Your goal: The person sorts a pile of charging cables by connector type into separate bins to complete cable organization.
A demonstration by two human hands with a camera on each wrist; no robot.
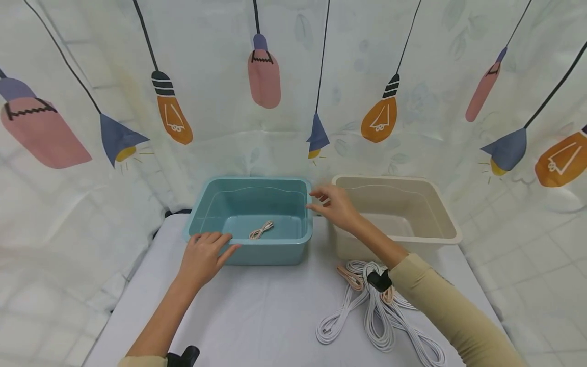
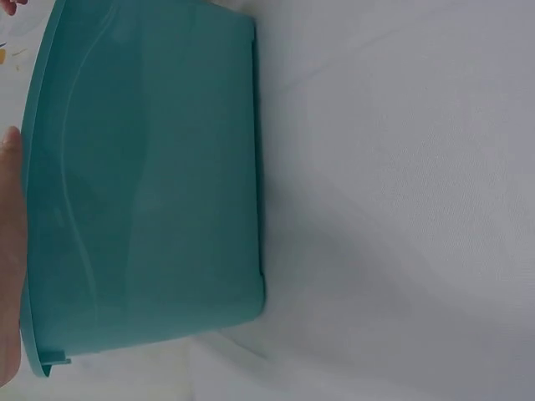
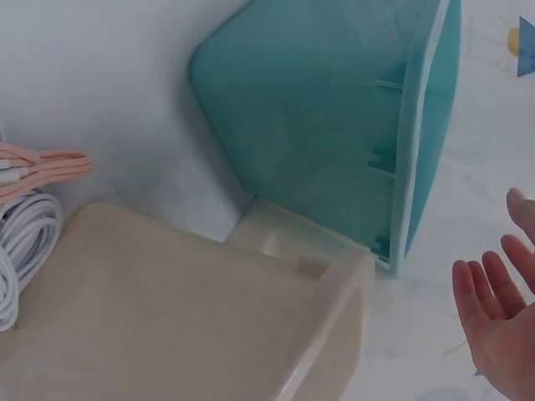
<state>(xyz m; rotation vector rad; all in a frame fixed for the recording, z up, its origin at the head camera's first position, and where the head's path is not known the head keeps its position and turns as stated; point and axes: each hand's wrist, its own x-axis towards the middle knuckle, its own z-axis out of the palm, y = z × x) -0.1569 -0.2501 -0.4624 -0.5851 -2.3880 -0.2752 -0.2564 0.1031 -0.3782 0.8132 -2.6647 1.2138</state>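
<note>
My left hand [image 1: 202, 257] rests at the front rim of a teal plastic bin [image 1: 270, 253], its fingers over the edge and holding nothing. In the left wrist view part of that hand [image 2: 10, 259] shows along the rim. Inside the bin lies a small tied bundle of pale cable [image 1: 261, 230], toward the front. My right hand [image 1: 337, 206] hovers by the bin's right rim, fingers loosely bent and thumb apart. The right wrist view shows this hand [image 3: 501, 326] with nothing between its fingers.
A beige bin [image 1: 355, 247] stands right of the teal one. In front of it, several coiled white cables [image 1: 380, 326] and a peach cable bundle [image 1: 350, 279] lie on the white-covered table [image 1: 257, 316], partly under my right forearm. A lamp-patterned curtain [image 1: 293, 127] hangs behind.
</note>
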